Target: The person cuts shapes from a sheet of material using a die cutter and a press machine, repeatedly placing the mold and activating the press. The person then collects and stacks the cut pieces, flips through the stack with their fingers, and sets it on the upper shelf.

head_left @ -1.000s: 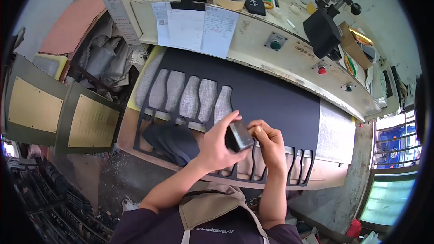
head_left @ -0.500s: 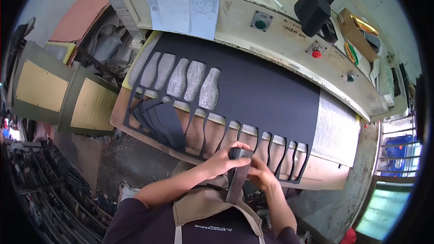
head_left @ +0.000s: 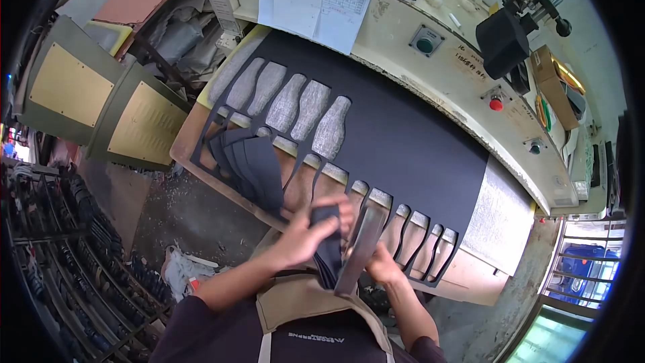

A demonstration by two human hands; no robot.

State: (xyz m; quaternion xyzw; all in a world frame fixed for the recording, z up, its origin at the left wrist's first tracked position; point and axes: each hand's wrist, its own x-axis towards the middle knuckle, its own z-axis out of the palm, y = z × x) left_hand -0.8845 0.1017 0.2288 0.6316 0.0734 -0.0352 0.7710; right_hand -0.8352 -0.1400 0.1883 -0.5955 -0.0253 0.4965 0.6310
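Observation:
My left hand (head_left: 310, 234), slightly blurred, is closed around a stack of dark cut pieces (head_left: 329, 255) in front of my apron. Just right of it, my right hand (head_left: 384, 266) grips a tall metal-sided cutting die (head_left: 361, 249), with its fingers partly hidden behind the metal. The stack and the die are close together at their lower ends. Beyond my hands lies a dark sheet (head_left: 410, 141) with rows of bottle-shaped cutouts. More dark cut pieces (head_left: 263, 171) lie fanned in a pile on the sheet's left front part.
A brown board (head_left: 480, 286) and silvery padding (head_left: 504, 212) lie under the sheet. Behind it runs a machine beam with a green button (head_left: 424, 45), a red button (head_left: 496, 103) and clipped papers (head_left: 312, 7). A rack of dark strips (head_left: 74, 262) stands at the left.
The dark stack, formerly seen at the top of the die, is now beside it in my left hand. My left hand has moved left, and the view has shifted.

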